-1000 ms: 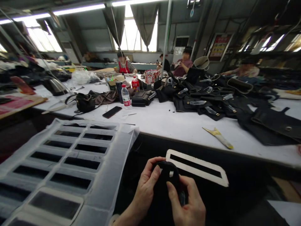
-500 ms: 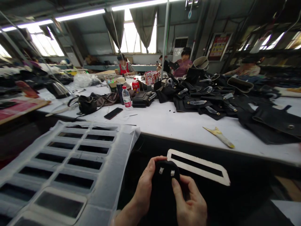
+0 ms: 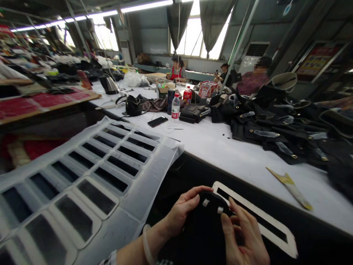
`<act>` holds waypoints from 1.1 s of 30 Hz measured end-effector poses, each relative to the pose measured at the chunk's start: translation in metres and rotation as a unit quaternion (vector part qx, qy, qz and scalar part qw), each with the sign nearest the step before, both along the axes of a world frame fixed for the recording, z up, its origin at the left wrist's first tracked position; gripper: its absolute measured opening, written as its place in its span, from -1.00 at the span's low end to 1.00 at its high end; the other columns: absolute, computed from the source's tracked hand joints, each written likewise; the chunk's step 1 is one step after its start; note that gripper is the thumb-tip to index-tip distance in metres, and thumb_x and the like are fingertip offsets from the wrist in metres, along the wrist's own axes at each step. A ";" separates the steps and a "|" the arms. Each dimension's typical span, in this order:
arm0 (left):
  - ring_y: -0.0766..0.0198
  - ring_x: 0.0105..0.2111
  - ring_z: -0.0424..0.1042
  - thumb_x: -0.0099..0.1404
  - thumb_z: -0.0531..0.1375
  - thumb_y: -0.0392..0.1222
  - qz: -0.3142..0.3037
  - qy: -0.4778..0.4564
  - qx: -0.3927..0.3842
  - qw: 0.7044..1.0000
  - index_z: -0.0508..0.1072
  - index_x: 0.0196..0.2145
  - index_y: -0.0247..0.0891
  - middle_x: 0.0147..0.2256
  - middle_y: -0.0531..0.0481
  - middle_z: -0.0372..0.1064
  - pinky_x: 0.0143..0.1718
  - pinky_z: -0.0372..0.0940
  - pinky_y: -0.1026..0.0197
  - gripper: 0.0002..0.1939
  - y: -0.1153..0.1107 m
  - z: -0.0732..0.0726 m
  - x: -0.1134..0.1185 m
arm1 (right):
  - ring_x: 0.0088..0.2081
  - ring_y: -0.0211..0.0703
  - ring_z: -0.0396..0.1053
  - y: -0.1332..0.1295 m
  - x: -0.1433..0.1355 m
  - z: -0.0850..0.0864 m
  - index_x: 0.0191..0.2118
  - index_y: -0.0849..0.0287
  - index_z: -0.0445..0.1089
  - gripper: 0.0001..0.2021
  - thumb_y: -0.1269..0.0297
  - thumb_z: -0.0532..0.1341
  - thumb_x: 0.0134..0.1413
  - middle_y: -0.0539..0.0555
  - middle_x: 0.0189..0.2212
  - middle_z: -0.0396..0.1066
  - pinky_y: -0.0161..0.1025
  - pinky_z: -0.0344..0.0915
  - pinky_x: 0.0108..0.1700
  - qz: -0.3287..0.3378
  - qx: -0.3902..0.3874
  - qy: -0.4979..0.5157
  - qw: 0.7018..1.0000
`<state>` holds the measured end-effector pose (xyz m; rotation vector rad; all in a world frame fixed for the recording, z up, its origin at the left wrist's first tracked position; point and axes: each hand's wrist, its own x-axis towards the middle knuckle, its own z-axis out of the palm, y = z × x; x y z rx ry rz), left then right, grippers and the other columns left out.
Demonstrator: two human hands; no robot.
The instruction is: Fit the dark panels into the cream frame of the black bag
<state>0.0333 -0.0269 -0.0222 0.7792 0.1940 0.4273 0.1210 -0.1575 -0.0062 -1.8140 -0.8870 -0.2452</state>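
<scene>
A: Since the earlier frame the view has swung left & tilted, so the white table (image 3: 220, 147) now runs off diagonally to the right. Both hands have stayed on the black piece (image 3: 204, 232), same hold.

B: Fingers?

A: Left hand (image 3: 182, 211) is curled round the piece's left top edge, thumb on its face, gripping it. Right hand (image 3: 244, 239) has the thumb pressed on the face by one of two small white tabs (image 3: 205, 202); its other fingers go behind, so it's holding the piece too. Pale bangle (image 3: 146, 244) on the left wrist.

B: Where's the piece rel. to the table?

A: Below the table's near edge, close to the camera, held up in front of a dark lap area. Just behind it, a white slotted frame (image 3: 256, 217), also short of the table edge.

B: Left of the table?

A: A big white sheet w/ rows of rectangular cutouts (image 3: 91, 176), its far corner touching the table's near edge.

B: On the table?

A: Near edge, right: a yellowish scrap (image 3: 289, 186). Further in: a phone (image 3: 157, 121), a water bottle (image 3: 175, 109), a small black bag (image 3: 133, 105). Right side: a heap of black leather parts (image 3: 281, 125). At the far end, other people (image 3: 178, 71) sit working, well apart from the hands.
</scene>
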 end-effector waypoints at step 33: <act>0.26 -0.24 0.41 0.35 0.19 -0.03 0.103 0.149 0.137 0.974 0.46 -0.15 -0.27 -0.21 -0.08 0.46 -0.15 0.27 0.21 -0.74 -0.008 0.021 0.003 | -0.46 -0.24 0.33 0.020 -0.001 0.007 -0.35 0.11 0.33 -0.64 -0.12 0.23 0.12 -0.05 -0.49 0.38 -0.31 0.25 -0.42 0.008 -0.037 0.259 0.965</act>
